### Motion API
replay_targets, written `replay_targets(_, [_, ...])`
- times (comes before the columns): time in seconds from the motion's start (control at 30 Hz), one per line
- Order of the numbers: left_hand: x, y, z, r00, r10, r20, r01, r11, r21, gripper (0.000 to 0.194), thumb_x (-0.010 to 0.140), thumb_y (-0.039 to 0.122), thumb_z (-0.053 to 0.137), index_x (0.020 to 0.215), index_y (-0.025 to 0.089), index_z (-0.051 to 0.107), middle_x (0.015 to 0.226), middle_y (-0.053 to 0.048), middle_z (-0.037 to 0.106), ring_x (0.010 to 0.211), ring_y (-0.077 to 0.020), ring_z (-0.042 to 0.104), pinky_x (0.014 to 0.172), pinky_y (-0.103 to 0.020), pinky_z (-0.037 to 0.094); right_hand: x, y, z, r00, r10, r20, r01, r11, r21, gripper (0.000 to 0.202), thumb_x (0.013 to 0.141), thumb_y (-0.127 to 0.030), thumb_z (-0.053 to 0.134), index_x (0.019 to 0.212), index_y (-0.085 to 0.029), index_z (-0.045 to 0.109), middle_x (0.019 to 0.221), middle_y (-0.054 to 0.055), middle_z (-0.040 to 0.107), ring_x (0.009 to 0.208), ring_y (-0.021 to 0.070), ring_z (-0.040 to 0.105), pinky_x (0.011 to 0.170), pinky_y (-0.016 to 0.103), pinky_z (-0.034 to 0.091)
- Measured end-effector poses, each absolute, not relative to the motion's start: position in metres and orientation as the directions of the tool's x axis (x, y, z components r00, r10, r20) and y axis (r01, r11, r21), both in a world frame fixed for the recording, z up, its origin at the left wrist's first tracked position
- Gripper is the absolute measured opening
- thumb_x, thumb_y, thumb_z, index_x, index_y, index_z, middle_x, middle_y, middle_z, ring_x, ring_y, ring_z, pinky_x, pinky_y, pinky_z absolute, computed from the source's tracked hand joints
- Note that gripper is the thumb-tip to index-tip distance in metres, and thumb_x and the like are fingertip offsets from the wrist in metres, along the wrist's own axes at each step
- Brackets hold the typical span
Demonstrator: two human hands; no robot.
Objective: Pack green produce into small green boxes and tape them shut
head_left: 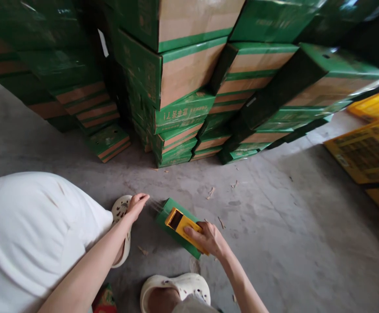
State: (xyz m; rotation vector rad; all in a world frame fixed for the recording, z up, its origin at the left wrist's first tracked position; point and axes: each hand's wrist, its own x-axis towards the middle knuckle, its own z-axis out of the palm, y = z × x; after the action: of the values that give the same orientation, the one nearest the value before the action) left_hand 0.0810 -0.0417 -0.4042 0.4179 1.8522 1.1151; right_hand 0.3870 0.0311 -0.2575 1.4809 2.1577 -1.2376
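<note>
My right hand (207, 237) is wrapped round a yellow tool (186, 228) with a dark opening at its far end. From that end a clear strip, like tape, stretches left to my left hand (139, 204), whose fingertips pinch it. Below the tool, a green box (165, 226) is partly covered by it; whether the two touch is unclear.
Stacks of green and brown cartons (189, 74) stand ahead and to the left. Yellow crates (365, 150) are at the right. White clogs (192, 284) are on my feet on the grey floor (274, 239), where small scraps lie. A red and green item (105, 300) is at the bottom.
</note>
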Motion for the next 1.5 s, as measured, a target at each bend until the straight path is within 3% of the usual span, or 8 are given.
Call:
replay_targets(0.4, [0.137,-0.038,-0.433,-0.470,0.639,-0.608,-0.094,0.649,0.755,0.032,0.071,0.037,0.081,0.094,0.015,0.077,0.093,-0.011,0.079,0.101,-0.0303,0.073,0.090,-0.036,0.052,0.386,0.029,-0.258,-0.440,0.653,-0.616,0.854,0.092,-0.513,0.071,0.080,-0.089,0.052,0.064,-0.020,0.049,0.059,-0.002,0.040,0.058,0.0121,0.044,0.051,0.025,0.026])
replay_targets(0.53, [0.124,-0.050,-0.418,-0.535,0.637,-0.555,-0.031,0.642,0.766,0.041,0.075,0.037,0.083,0.112,0.020,0.074,0.121,-0.014,0.076,0.132,-0.0336,0.062,0.112,-0.044,0.044,0.387,0.027,-0.257,-0.444,0.667,-0.599,0.844,0.088,-0.529,0.070,0.079,-0.088,0.055,0.063,-0.021,0.047,0.059,-0.002,0.039,0.057,0.0116,0.043,0.051,0.025,0.026])
replay_targets(0.67, [0.133,-0.060,-0.399,-0.414,0.734,-0.538,-0.075,0.562,0.824,0.040,0.094,0.054,0.062,0.118,0.025,0.076,0.133,-0.012,0.075,0.137,-0.0297,0.061,0.116,-0.041,0.045,0.387,0.027,-0.255,-0.459,0.675,-0.578,0.833,0.099,-0.545,0.068,0.080,-0.086,0.057,0.063,-0.020,0.050,0.057,-0.002,0.039,0.057,0.0122,0.044,0.051,0.024,0.025])
replay_targets(0.9, [0.139,-0.044,-0.380,-0.172,0.793,-0.585,-0.129,0.570,0.811,0.062,0.087,0.054,0.070,0.143,0.028,0.065,0.153,-0.009,0.063,0.154,-0.0312,0.044,0.123,-0.046,0.041,0.388,0.026,-0.256,-0.450,0.679,-0.580,0.837,0.095,-0.539,0.070,0.080,-0.087,0.056,0.063,-0.019,0.054,0.058,-0.002,0.039,0.057,0.0125,0.045,0.050,0.024,0.026])
replay_targets(1.03, [0.130,-0.050,-0.372,-0.079,0.931,-0.355,0.095,0.362,0.927,0.072,0.093,0.035,0.052,0.164,0.030,0.042,0.177,-0.002,0.027,0.165,-0.0253,0.016,0.134,-0.046,0.017,0.389,0.027,-0.258,-0.459,0.678,-0.574,0.833,0.105,-0.543,0.071,0.080,-0.088,0.055,0.062,-0.020,0.053,0.057,-0.002,0.038,0.057,0.0123,0.044,0.050,0.024,0.026])
replay_targets(1.17, [0.139,-0.057,-0.365,0.252,0.942,-0.224,0.505,0.070,0.861,0.108,0.073,0.026,0.074,0.170,0.028,0.025,0.180,-0.009,0.005,0.166,-0.0381,-0.002,0.132,-0.063,0.006,0.389,0.029,-0.259,-0.454,0.676,-0.580,0.833,0.092,-0.545,0.071,0.080,-0.088,0.055,0.063,-0.019,0.056,0.058,-0.002,0.038,0.055,0.0116,0.044,0.050,0.024,0.026])
replay_targets(1.3, [0.147,-0.050,-0.367,0.287,0.929,-0.231,0.720,-0.050,0.692,0.149,0.055,0.049,0.098,0.172,0.026,0.009,0.179,-0.018,0.004,0.165,-0.0441,-0.001,0.128,-0.070,-0.007,0.385,0.029,-0.258,-0.458,0.670,-0.584,0.838,0.107,-0.535,0.073,0.081,-0.089,0.053,0.063,-0.019,0.056,0.058,-0.001,0.038,0.056,0.0122,0.046,0.050,0.025,0.025])
replay_targets(1.5, [0.135,-0.038,-0.375,0.367,0.919,-0.141,0.707,-0.177,0.685,0.144,0.054,0.066,0.097,0.170,0.022,0.024,0.175,-0.020,0.026,0.163,-0.0436,0.015,0.133,-0.059,-0.002,0.395,0.026,-0.251,-0.444,0.664,-0.601,0.845,0.088,-0.527,0.071,0.080,-0.089,0.056,0.065,-0.019,0.058,0.058,0.000,0.046,0.056,0.0137,0.049,0.050,0.025,0.027])
